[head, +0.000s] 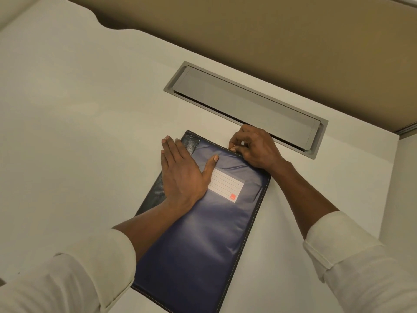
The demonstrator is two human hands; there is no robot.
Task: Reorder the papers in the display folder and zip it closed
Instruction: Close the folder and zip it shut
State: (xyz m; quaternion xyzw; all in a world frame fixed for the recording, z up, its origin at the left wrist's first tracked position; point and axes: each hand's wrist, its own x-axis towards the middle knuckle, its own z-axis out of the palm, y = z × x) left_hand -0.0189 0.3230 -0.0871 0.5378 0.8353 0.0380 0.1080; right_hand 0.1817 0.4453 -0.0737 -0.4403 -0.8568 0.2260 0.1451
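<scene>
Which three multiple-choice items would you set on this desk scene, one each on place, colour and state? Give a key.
1. Where does the left hand rest?
A on the display folder
B on a keyboard
C in a pocket

2. What colour is the folder's cover?
A red
B dark blue
C green

3. What is the right hand doing?
A lying flat
B pinching the folder's far edge
C holding a pen

Key:
1 A, its palm lies flat on the cover, overlapping the white label.
2 B, the cover shows dark blue.
3 B, its fingers curl, thumb meeting forefinger at that edge.
</scene>
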